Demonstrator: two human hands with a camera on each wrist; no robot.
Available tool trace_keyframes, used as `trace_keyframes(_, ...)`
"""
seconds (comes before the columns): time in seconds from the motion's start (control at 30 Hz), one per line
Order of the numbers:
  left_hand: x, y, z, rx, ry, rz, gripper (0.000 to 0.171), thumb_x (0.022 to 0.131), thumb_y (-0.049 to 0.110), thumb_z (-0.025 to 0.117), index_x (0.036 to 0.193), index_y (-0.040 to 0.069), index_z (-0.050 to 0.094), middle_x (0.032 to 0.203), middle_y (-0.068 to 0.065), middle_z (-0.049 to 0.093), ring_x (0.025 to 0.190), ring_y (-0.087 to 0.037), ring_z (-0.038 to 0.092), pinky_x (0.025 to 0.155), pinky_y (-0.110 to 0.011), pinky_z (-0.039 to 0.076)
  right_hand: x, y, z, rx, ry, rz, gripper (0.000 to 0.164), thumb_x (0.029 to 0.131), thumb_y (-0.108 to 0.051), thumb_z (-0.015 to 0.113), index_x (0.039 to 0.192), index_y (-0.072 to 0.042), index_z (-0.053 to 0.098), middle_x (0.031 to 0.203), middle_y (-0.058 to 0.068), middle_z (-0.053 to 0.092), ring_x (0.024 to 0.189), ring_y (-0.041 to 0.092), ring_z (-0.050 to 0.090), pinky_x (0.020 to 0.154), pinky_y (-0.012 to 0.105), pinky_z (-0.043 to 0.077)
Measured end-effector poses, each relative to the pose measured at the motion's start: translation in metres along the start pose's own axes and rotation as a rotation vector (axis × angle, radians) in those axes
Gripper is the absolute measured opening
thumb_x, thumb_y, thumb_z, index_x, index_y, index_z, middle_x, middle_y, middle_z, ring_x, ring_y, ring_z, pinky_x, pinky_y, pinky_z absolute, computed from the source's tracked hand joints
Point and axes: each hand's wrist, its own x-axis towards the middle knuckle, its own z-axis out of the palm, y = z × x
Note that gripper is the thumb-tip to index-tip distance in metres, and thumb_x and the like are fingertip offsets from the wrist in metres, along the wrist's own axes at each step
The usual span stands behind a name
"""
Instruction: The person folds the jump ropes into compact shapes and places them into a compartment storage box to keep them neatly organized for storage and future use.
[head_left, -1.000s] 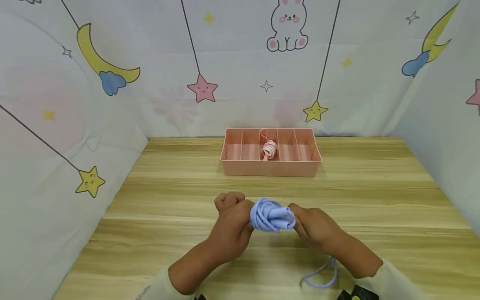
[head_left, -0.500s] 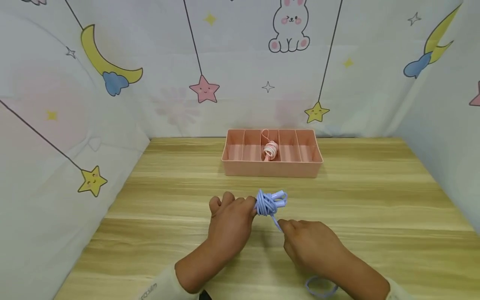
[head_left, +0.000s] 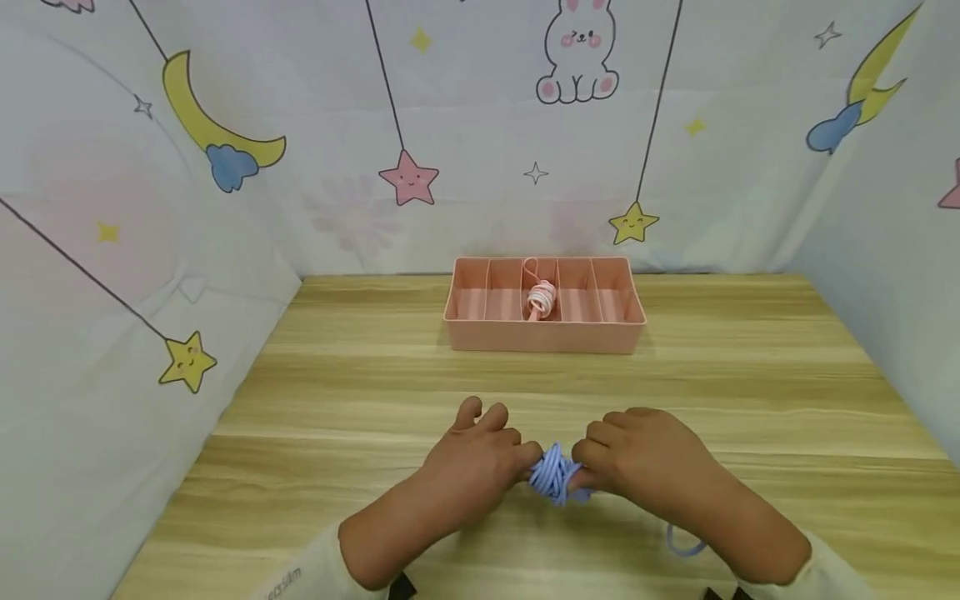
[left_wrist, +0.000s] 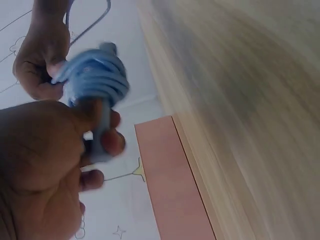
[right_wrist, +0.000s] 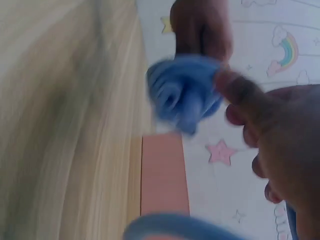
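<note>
A light blue cord bundle (head_left: 553,475), wound round on itself, is held between the two hands over the table. My left hand (head_left: 476,458) grips its left end; in the left wrist view the thumb and fingers close round a straight blue stem (left_wrist: 102,142) below the windings. At the other side, my right hand (head_left: 648,454) pinches the cord with thumb and forefinger. Rolled, tube-like ends of the bundle (right_wrist: 185,92) face the right wrist camera, somewhat blurred. A loose cord loop (head_left: 684,550) hangs beneath the right forearm, partly hidden by it.
Towards the back of the wooden table (head_left: 360,358) stands a pink divided box (head_left: 543,337). Its middle compartment contains a pink and white wound cord (head_left: 542,298). A white cloth (head_left: 480,108) printed with stars, moons and a rabbit encloses the table's back and sides.
The bundle has come lower and nearer the body. My right hand drew a strand out below the bundle half a second ago and is now up against its right side.
</note>
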Motion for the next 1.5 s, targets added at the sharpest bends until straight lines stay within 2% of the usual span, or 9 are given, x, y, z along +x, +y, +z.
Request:
trace_keyframes(0.23, -0.005, -0.009, -0.007, -0.265, 0.14, 0.206, 0.017, 0.094, 0.04, 0.069, 0.094, 0.026, 0.058, 0.086, 0.018, 0.055, 0.091, -0.011, 0.04, 0.087, -0.043, 0.023, -0.003, 0.018, 0.008, 0.129, 0.113, -0.023, 0.054, 0.103, -0.062, 0.024, 0.08, -0.02, 0.05, 0.067, -0.012, 0.038, 0.054, 0.003, 0.03, 0.048, 0.019, 0.027)
trace_keyframes(0.47, -0.007, -0.006, -0.005, -0.538, 0.376, 0.33, 0.022, 0.105, 0.038, 0.047, 0.101, 0.019, 0.058, 0.09, 0.011, 0.054, 0.097, -0.016, 0.044, 0.087, -0.044, 0.02, 0.005, 0.002, 0.02, 0.498, 0.153, 0.077, 0.057, 0.109, -0.051, 0.012, 0.09, -0.02, 0.056, 0.074, -0.016, 0.054, 0.059, -0.006, 0.042, 0.052, 0.012, 0.037)
trace_keyframes(0.57, -0.005, -0.002, -0.003, -0.625, 0.499, 0.254, 0.032, 0.105, 0.042, 0.036, 0.099, 0.019, 0.057, 0.089, 0.01, 0.057, 0.093, -0.016, 0.044, 0.086, -0.044, 0.018, 0.006, -0.007, 0.021, 0.599, 0.153, 0.176, 0.039, 0.113, -0.033, 0.027, 0.098, -0.017, 0.058, 0.079, -0.013, 0.062, 0.064, -0.004, 0.053, 0.056, 0.016, 0.046)
trace_keyframes(0.67, -0.003, 0.0, -0.001, -0.61, 0.596, 0.114, 0.033, 0.104, 0.044, 0.037, 0.094, 0.02, 0.056, 0.087, 0.01, 0.058, 0.089, -0.017, 0.044, 0.083, -0.046, 0.016, 0.007, -0.018, 0.017, 0.645, 0.113, 0.323, 0.018, 0.109, -0.012, 0.042, 0.101, -0.015, 0.058, 0.083, -0.012, 0.064, 0.071, -0.001, 0.057, 0.062, 0.023, 0.05)
trace_keyframes(0.83, -0.001, 0.001, 0.001, -0.526, 0.675, -0.175, 0.027, 0.102, 0.039, 0.05, 0.091, 0.018, 0.06, 0.082, 0.007, 0.06, 0.084, -0.019, 0.046, 0.078, -0.047, 0.016, 0.013, -0.039, 0.013, 0.577, -0.006, 0.474, 0.003, 0.107, -0.009, 0.049, 0.108, -0.007, 0.051, 0.076, -0.012, 0.049, 0.06, -0.003, 0.042, 0.051, 0.022, 0.041)
trace_keyframes(1.03, 0.004, 0.005, -0.003, -0.458, 0.546, -0.42, 0.016, 0.09, 0.016, 0.074, 0.085, 0.019, 0.059, 0.079, 0.007, 0.063, 0.08, -0.018, 0.048, 0.078, -0.048, 0.02, 0.021, -0.057, 0.013, 0.353, -0.173, 0.527, 0.028, 0.1, -0.015, 0.065, 0.117, 0.001, 0.048, 0.06, -0.014, 0.038, 0.047, 0.002, 0.034, 0.041, 0.024, 0.032)
trace_keyframes(1.2, 0.01, 0.007, -0.002, -0.23, 0.348, -0.526, 0.02, 0.09, 0.024, 0.078, 0.083, 0.022, 0.059, 0.073, 0.009, 0.064, 0.072, -0.018, 0.042, 0.076, -0.045, 0.023, 0.024, -0.063, 0.01, 0.173, -0.201, 0.356, 0.023, 0.094, -0.025, 0.074, 0.092, -0.01, 0.055, 0.056, -0.014, 0.037, 0.045, 0.005, 0.035, 0.041, 0.028, 0.032)
trace_keyframes(1.3, 0.01, 0.008, -0.002, -0.089, 0.221, -0.457, 0.02, 0.09, 0.033, 0.077, 0.085, 0.023, 0.06, 0.069, 0.008, 0.06, 0.073, -0.019, 0.041, 0.077, -0.044, 0.025, 0.028, -0.056, 0.0, 0.079, -0.143, 0.199, 0.025, 0.091, -0.026, 0.075, 0.083, -0.014, 0.055, 0.059, -0.011, 0.045, 0.048, 0.006, 0.041, 0.044, 0.025, 0.033)
trace_keyframes(1.5, 0.003, 0.004, -0.003, -0.049, 0.062, -0.099, 0.021, 0.092, 0.045, 0.069, 0.089, 0.027, 0.06, 0.071, 0.012, 0.055, 0.079, -0.014, 0.037, 0.082, -0.041, 0.025, 0.026, -0.017, -0.018, 0.078, -0.088, 0.107, 0.025, 0.102, -0.04, 0.06, 0.091, -0.019, 0.065, 0.073, -0.012, 0.059, 0.064, 0.008, 0.052, 0.059, 0.025, 0.046)
